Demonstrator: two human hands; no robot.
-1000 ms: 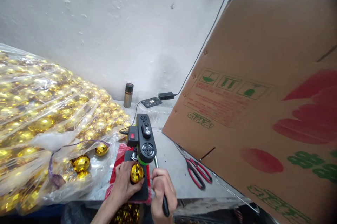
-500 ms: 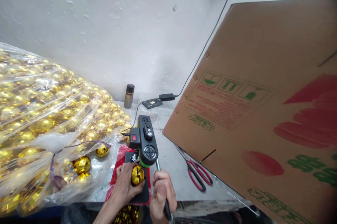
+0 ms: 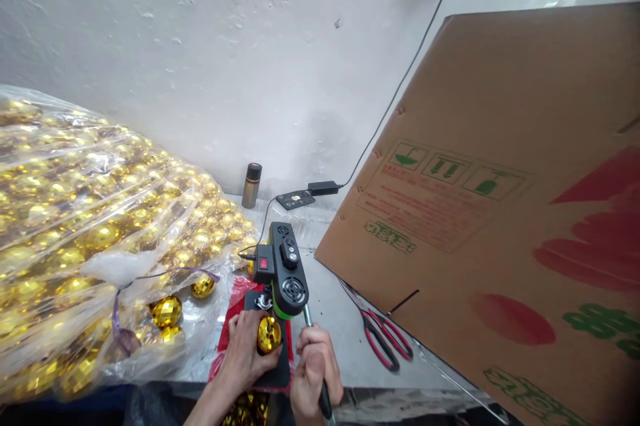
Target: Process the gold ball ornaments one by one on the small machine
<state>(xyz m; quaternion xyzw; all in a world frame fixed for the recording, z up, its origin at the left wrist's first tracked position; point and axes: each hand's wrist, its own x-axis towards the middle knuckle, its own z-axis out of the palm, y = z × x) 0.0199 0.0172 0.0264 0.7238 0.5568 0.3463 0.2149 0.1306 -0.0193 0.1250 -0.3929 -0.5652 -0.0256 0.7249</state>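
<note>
A faceted gold ball (image 3: pixel 269 335) sits between the thumb and fingers of my left hand (image 3: pixel 245 351), over the dark base plate of a small machine. The machine's black head (image 3: pixel 289 271), with round vents and a green lower edge, stands just above the ball. My right hand (image 3: pixel 316 371) is wrapped round a metal lever (image 3: pixel 307 315) with a black grip, at the machine's right. Red plastic (image 3: pixel 223 346) shows beneath the base plate.
A clear bag of gold balls (image 3: pixel 100 233) fills the left. Red-handled scissors (image 3: pixel 385 339) lie beside a large cardboard box (image 3: pixel 480 179) at right. A small bottle (image 3: pixel 251 185) and a power adapter (image 3: pixel 323 187) stand near the wall.
The whole view has shifted slightly, so everything appears a little farther right. Both hands keep the same hold on the ball and the lever.
</note>
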